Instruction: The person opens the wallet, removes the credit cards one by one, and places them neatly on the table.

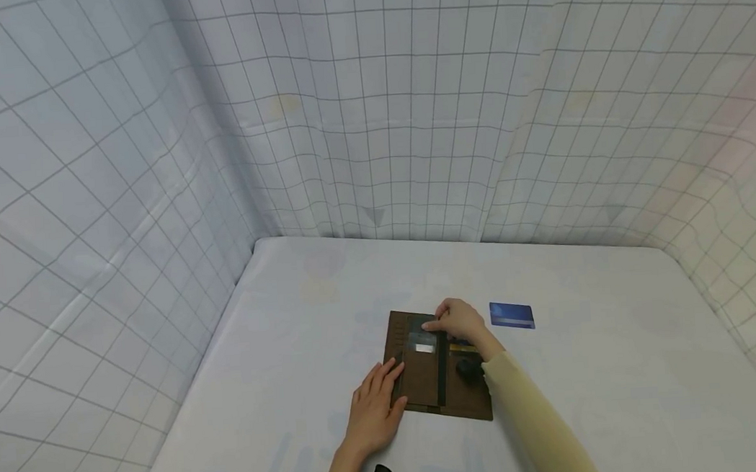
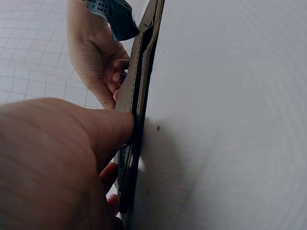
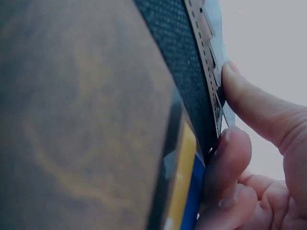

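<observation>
A brown leather wallet lies spread open on the table, a dark band down its middle. My left hand rests on its left edge with fingers extended; the thumb touches the wallet's lower edge in the left wrist view. Over the upper middle, my right hand pinches a thin clear piece between thumb and forefinger, beside stitched slots. I cannot tell whether this piece is a card or a pocket window. A yellow-and-blue card sits in the wallet's right side, partly hidden by my right wrist.
A blue card lies flat on the white table, right of the wallet. White grid-patterned cloth hangs around the back and sides. A dark wrist camera hangs over the wallet's right half.
</observation>
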`<move>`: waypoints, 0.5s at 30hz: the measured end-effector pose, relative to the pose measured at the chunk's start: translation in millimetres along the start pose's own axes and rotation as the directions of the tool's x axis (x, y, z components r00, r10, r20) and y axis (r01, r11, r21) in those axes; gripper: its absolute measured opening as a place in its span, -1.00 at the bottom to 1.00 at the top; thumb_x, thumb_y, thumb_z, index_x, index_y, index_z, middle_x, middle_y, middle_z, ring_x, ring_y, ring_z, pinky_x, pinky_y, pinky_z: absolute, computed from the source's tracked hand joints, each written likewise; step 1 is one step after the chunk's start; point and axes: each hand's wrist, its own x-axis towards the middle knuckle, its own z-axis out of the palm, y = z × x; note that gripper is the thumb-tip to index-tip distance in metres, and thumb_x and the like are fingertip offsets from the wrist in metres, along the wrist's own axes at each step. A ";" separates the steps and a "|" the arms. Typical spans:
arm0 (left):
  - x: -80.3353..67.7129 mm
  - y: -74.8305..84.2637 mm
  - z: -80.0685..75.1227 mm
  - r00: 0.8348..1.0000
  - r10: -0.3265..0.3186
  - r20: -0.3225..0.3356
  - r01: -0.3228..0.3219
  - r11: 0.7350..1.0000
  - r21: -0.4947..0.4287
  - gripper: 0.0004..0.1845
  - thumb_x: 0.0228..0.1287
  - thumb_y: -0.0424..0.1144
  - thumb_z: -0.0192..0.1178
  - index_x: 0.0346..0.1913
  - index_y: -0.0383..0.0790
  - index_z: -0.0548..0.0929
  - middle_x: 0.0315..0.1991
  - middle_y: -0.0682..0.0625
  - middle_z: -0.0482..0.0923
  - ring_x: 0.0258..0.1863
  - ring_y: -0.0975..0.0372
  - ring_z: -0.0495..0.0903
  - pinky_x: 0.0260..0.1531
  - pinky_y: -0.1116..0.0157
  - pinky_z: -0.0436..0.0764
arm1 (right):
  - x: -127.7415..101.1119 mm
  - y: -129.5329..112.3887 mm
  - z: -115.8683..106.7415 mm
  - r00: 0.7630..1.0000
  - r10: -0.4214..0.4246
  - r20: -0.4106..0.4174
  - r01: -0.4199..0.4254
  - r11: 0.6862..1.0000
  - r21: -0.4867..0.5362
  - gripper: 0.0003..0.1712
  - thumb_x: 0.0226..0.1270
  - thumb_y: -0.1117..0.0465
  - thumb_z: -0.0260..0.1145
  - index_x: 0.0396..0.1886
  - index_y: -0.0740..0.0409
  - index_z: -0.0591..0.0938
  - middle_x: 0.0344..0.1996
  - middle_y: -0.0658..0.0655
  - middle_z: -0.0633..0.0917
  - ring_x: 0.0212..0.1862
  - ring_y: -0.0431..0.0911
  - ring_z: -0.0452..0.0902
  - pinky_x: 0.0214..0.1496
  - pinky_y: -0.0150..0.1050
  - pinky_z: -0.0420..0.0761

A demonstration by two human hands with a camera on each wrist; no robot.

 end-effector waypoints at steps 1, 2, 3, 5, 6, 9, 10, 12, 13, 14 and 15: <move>-0.2 0.0 -0.3 1.000 0.001 0.001 -0.001 1.000 -0.002 -0.47 0.35 -0.20 0.11 0.36 -0.20 0.34 0.37 -0.10 0.19 0.36 -0.06 0.09 0.11 -0.15 0.21 | -0.4 -0.2 0.2 1.000 -0.003 -0.008 0.003 1.000 0.007 -0.53 0.04 -0.05 0.48 -0.25 0.19 0.55 -0.55 0.06 0.57 -0.58 -0.07 0.51 -0.51 -0.21 0.48; -0.3 -0.1 -0.3 1.000 0.000 0.003 0.000 1.000 -0.001 -0.47 0.35 -0.19 0.11 0.36 -0.20 0.34 0.37 -0.10 0.19 0.36 -0.06 0.09 0.11 -0.15 0.21 | -0.5 -0.4 0.3 1.000 -0.002 -0.016 0.002 1.000 0.016 -0.53 0.05 -0.04 0.48 -0.24 0.19 0.55 -0.54 0.06 0.57 -0.57 -0.07 0.51 -0.51 -0.21 0.48; -0.4 0.0 -0.4 1.000 0.000 0.006 0.000 1.000 -0.004 -0.46 0.35 -0.19 0.11 0.36 -0.20 0.34 0.37 -0.10 0.19 0.36 -0.06 0.09 0.10 -0.15 0.21 | -0.9 -0.5 0.5 1.000 -0.001 -0.021 0.002 1.000 0.025 -0.53 0.06 -0.04 0.48 -0.22 0.20 0.55 -0.53 0.06 0.58 -0.57 -0.07 0.51 -0.50 -0.21 0.48; -0.5 0.1 -0.8 1.000 0.001 0.009 -0.001 1.000 -0.007 -0.47 0.36 -0.19 0.11 0.36 -0.20 0.34 0.37 -0.10 0.19 0.36 -0.06 0.09 0.10 -0.15 0.21 | -1.3 -1.1 0.6 0.999 0.001 -0.033 0.000 0.999 0.036 -0.53 0.06 -0.03 0.47 -0.21 0.20 0.55 -0.52 0.05 0.58 -0.56 -0.08 0.51 -0.50 -0.21 0.48; -0.6 0.2 -1.0 1.000 0.001 0.009 -0.001 1.000 -0.006 -0.47 0.36 -0.20 0.11 0.36 -0.20 0.34 0.37 -0.10 0.19 0.36 -0.06 0.09 0.10 -0.15 0.21 | -1.6 -1.3 0.7 0.999 0.001 -0.039 0.000 0.999 0.041 -0.52 0.06 -0.03 0.48 -0.21 0.20 0.55 -0.52 0.05 0.58 -0.56 -0.08 0.51 -0.50 -0.20 0.48; -0.5 0.6 -1.6 1.000 0.003 0.005 -0.003 1.000 -0.005 -0.47 0.35 -0.20 0.11 0.36 -0.21 0.34 0.37 -0.11 0.19 0.36 -0.06 0.08 0.11 -0.14 0.21 | -1.6 -2.3 0.4 0.999 0.006 -0.050 -0.003 0.999 0.051 -0.52 0.04 -0.03 0.49 -0.22 0.20 0.55 -0.52 0.05 0.58 -0.56 -0.08 0.52 -0.50 -0.20 0.47; -0.6 0.9 -1.9 1.000 0.003 0.003 -0.003 1.000 -0.004 -0.47 0.35 -0.20 0.11 0.35 -0.21 0.34 0.37 -0.11 0.19 0.36 -0.07 0.09 0.11 -0.14 0.21 | -1.5 -2.4 0.5 0.999 0.007 -0.052 -0.004 0.999 0.048 -0.52 0.04 -0.03 0.49 -0.22 0.19 0.55 -0.52 0.05 0.58 -0.57 -0.08 0.52 -0.50 -0.21 0.47; -0.9 1.5 -2.3 1.000 0.003 0.000 -0.003 1.000 -0.003 -0.47 0.35 -0.21 0.11 0.35 -0.22 0.34 0.37 -0.11 0.19 0.36 -0.07 0.09 0.11 -0.14 0.21 | -1.5 -2.9 0.3 0.999 0.011 -0.050 -0.009 0.999 0.049 -0.52 0.03 -0.03 0.49 -0.22 0.19 0.56 -0.51 0.05 0.57 -0.56 -0.08 0.52 -0.50 -0.21 0.48; -1.0 1.8 -2.6 1.000 0.003 0.000 -0.003 1.000 -0.003 -0.47 0.34 -0.21 0.11 0.35 -0.22 0.34 0.37 -0.12 0.20 0.36 -0.07 0.09 0.11 -0.14 0.21 | -1.5 -3.5 0.0 0.999 0.016 -0.047 -0.013 0.999 0.049 -0.52 0.03 -0.03 0.49 -0.21 0.20 0.57 -0.50 0.05 0.57 -0.56 -0.08 0.52 -0.50 -0.21 0.48; -1.2 2.2 -2.9 1.000 0.003 -0.001 -0.003 1.000 -0.005 -0.47 0.34 -0.22 0.11 0.35 -0.23 0.35 0.37 -0.12 0.20 0.36 -0.08 0.09 0.11 -0.15 0.21 | -1.4 -3.9 -0.2 0.999 0.020 -0.044 -0.018 0.999 0.049 -0.52 0.04 -0.03 0.49 -0.20 0.20 0.58 -0.49 0.05 0.57 -0.56 -0.08 0.53 -0.49 -0.21 0.49; -1.3 2.6 -3.2 1.000 0.004 -0.001 -0.004 1.000 -0.006 -0.47 0.34 -0.22 0.11 0.35 -0.23 0.35 0.37 -0.12 0.20 0.35 -0.08 0.09 0.11 -0.15 0.21 | -1.3 -4.0 -0.2 0.999 0.022 -0.040 -0.021 0.999 0.047 -0.52 0.04 -0.03 0.49 -0.19 0.20 0.58 -0.48 0.05 0.57 -0.55 -0.08 0.53 -0.49 -0.21 0.49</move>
